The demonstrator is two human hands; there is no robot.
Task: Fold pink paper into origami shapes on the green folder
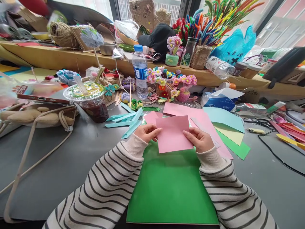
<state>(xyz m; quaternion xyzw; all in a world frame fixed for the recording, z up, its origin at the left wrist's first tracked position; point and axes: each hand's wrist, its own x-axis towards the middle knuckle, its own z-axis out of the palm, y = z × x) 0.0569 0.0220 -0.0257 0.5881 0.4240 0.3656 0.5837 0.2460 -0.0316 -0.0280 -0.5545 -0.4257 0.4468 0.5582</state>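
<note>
A square of pink paper is held up between my two hands, tilted toward me. My left hand pinches its left edge, thumb in front and fingers behind. At the right edge, my right hand grips it the same way. Below the square lies a green mat on the grey table. Larger pink sheets rest behind and to the right of my hands, with a ruler-like clear strip on them. Folded light-blue paper strips are heaped beyond my left hand.
A lidded cup of dark drink stands left, beside a phone on a stand. Behind are a water bottle and handmade flowers. Blue, yellow and green sheets, scissors and a black cable lie right.
</note>
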